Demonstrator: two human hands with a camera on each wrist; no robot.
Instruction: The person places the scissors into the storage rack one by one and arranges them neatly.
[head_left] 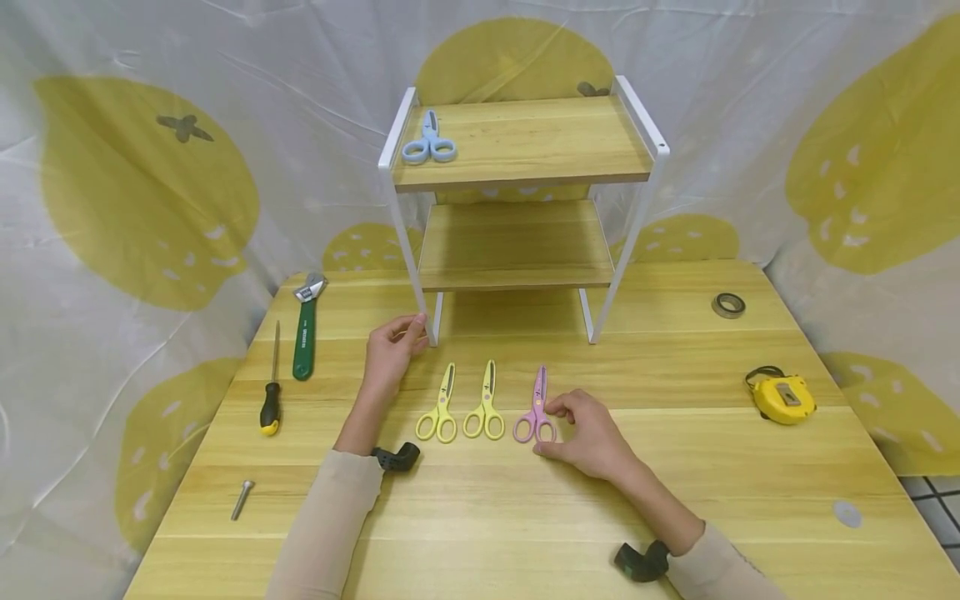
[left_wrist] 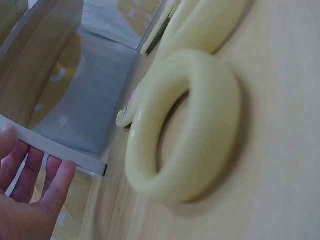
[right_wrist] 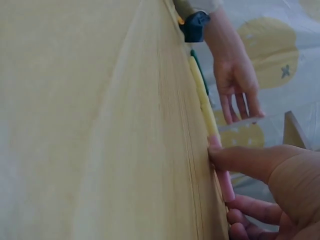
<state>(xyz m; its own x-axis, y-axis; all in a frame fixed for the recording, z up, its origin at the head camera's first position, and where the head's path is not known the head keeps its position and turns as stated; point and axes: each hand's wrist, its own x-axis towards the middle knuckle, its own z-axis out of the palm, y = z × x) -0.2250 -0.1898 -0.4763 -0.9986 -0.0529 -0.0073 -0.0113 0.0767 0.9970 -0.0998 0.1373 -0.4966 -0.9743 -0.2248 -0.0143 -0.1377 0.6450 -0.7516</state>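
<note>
A two-tier shelf [head_left: 525, 179] with wooden boards and a white metal frame stands at the back of the table. My left hand [head_left: 392, 354] holds its front left leg low down; in the left wrist view the thumb and fingers lie on either side of the white bar [left_wrist: 55, 147]. Pink scissors [head_left: 538, 400] lie on the table, blades pointing to the shelf. Around their handle my right hand [head_left: 588, 433] curls, thumb and fingertips at its edges. Two yellow scissors, one left [head_left: 442, 404] and one middle [head_left: 487, 400], lie alongside. Light blue scissors [head_left: 429, 142] rest on the top board.
To the left lie a green-handled adjustable wrench [head_left: 304, 329], a screwdriver [head_left: 272, 396] and a bolt [head_left: 242, 500]. On the right are a tape roll [head_left: 728, 306], a yellow tape measure [head_left: 783, 398] and a pale round disc [head_left: 847, 513]. A lemon-print curtain [head_left: 315, 100] hangs behind.
</note>
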